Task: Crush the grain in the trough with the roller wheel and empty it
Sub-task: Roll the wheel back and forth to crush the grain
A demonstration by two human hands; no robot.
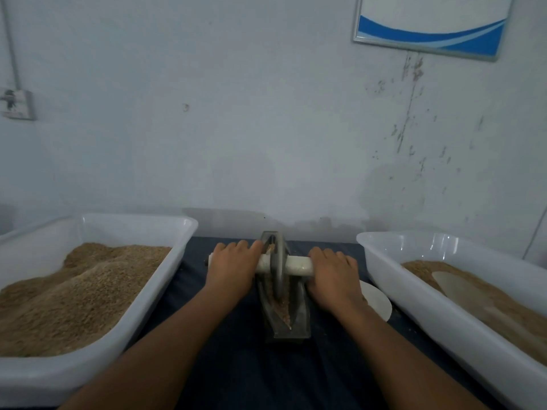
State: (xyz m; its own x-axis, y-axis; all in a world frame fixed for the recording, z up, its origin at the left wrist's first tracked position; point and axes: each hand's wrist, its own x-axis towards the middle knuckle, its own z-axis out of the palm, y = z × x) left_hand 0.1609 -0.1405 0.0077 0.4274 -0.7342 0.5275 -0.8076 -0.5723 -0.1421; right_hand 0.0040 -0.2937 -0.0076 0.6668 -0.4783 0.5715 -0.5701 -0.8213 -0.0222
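Left hand (233,263) and right hand (333,272) gripped white axle (299,266) either side of roller wheel (278,261). Wheel looked heavy, rigid metal; grain (283,309) loose in trough (300,318) below hands, probably shifts easily.

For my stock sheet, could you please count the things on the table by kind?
White tubs holding grain: 2
Troughs: 1
Roller wheels: 1
White discs beside the trough: 1
Total: 5
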